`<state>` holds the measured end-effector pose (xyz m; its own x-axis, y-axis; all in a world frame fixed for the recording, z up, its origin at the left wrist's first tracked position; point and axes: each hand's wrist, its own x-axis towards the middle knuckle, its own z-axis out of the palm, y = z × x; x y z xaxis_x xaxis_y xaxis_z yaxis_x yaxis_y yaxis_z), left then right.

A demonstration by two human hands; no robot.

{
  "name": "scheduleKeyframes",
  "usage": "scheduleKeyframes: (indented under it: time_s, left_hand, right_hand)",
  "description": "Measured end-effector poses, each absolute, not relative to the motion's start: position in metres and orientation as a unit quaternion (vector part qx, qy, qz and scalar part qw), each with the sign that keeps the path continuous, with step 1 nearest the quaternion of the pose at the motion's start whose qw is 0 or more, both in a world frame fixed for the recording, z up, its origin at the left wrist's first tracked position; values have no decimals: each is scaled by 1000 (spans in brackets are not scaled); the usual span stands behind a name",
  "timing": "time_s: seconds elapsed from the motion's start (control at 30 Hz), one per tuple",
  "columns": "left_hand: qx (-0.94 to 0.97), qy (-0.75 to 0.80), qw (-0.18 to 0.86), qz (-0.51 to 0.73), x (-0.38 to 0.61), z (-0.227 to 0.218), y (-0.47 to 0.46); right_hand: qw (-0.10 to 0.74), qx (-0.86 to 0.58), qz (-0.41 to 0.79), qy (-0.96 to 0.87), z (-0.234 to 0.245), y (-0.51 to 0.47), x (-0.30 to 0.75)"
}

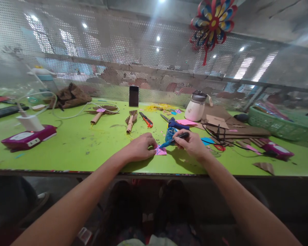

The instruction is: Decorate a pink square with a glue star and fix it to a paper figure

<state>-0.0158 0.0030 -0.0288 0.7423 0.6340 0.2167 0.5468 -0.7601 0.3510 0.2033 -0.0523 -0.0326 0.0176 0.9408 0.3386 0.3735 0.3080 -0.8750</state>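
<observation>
Our left hand (141,147) lies flat with its fingers pressed on a small pink paper (161,151) near the front edge of the green table (74,143). Our right hand (192,143) pinches a dark marker (175,138), its blue tip touching the paper. Orange-handled scissors (146,120) lie farther back.

left hand (140,147) pins pink paper (161,151) on green table (74,143); right hand (192,143) w/ pen (175,139).

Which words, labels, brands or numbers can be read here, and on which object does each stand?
None can be read.
The magenta box: white label too blurred.
The blue pen in the right hand: no legible print.
The pink paper by the left hand: no words visible.
</observation>
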Motion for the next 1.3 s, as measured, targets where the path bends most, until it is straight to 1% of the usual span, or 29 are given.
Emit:
scheduleKeyframes:
  time_s: [0.17,0.43,0.67,0.9,1.13,1.2,1.3]
  left_hand:
    - [924,325,131,155,-16,-27,2]
    - [924,323,133,157,-17,-29,3]
    - [926,320,132,154,-16,-27,3]
    - [926,320,130,153,-16,-27,3]
    - [926,319,135,154,-17,-28,3]
    - [925,320,133,156,-16,-27,3]
    - [924,320,137,155,-16,-26,3]
  right_hand:
    - [485,-510,275,-655,-34,-52,206]
    - [504,-536,265,-623,-34,-51,217]
    - [518,-527,282,-611,-33,-50,214]
    - [500,-519,292,-629,-32,-51,207]
    - [532,-534,283,-593,-35,-48,217]
    - [558,-527,290,-572,-35,-48,218]
    - [622,-494,294,-532,-33,-49,218]
